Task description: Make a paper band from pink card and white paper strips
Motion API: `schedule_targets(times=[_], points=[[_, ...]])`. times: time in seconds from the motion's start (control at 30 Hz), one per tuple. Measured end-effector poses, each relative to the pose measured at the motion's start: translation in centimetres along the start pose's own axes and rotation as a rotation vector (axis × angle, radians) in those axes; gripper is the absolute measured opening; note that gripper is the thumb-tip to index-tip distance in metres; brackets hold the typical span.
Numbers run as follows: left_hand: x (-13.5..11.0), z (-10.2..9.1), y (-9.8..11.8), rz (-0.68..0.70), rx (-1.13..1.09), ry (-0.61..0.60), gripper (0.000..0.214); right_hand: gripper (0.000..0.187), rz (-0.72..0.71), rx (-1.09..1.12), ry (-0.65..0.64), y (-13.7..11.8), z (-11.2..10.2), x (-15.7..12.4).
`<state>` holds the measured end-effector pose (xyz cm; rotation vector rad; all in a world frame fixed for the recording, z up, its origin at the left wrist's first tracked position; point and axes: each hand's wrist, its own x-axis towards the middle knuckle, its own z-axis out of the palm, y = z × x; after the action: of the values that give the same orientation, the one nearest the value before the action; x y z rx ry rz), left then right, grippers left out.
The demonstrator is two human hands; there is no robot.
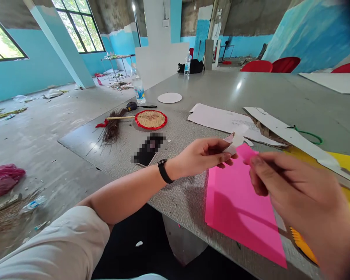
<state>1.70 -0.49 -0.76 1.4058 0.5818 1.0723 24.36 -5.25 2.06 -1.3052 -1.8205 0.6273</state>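
My left hand [202,155], with a black watch on the wrist, is closed on a small pale scrap of paper [237,140]. My right hand [297,186], somewhat blurred, pinches a small bright pink paper piece [246,153] between thumb and fingers. The two pieces are close together, and I cannot tell whether they touch. Below both hands lie pink paper sheets [239,210] at the table's near edge, partly in shadow and partly hidden by my right hand. Torn white cardboard [221,118] lies just beyond my left hand.
On the grey table [186,194] to the left are a phone [150,149], a red-rimmed woven fan [151,119], a tape measure [132,106] and a water bottle [138,87]. Farther back lies a white disc [169,97]. White strips and yellow sheets [348,167] are on the right.
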Motion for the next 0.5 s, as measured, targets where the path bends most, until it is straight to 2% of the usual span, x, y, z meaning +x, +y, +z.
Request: schedule_targets(times=[0.1,0.23,0.37,0.5], points=[[-0.3,0.4,0.3,-0.017,-0.004,-0.033,0.046,0.052,0.094,0.07,-0.028,-1.0,1.4,0.5],[-0.4,0.6,0.6,-0.038,-0.023,-0.026,0.049,0.044,0.114,0.054,0.011,-0.5,1.4,0.4],[-0.4,0.6,0.4,-0.026,-0.006,0.005,0.05,0.041,0.101,-0.002,0.053,0.0,1.6,0.3],[-0.4,0.6,0.3,-0.011,0.014,0.004,0.052,0.041,0.025,-0.05,0.085,-0.1,2.1,0.2]])
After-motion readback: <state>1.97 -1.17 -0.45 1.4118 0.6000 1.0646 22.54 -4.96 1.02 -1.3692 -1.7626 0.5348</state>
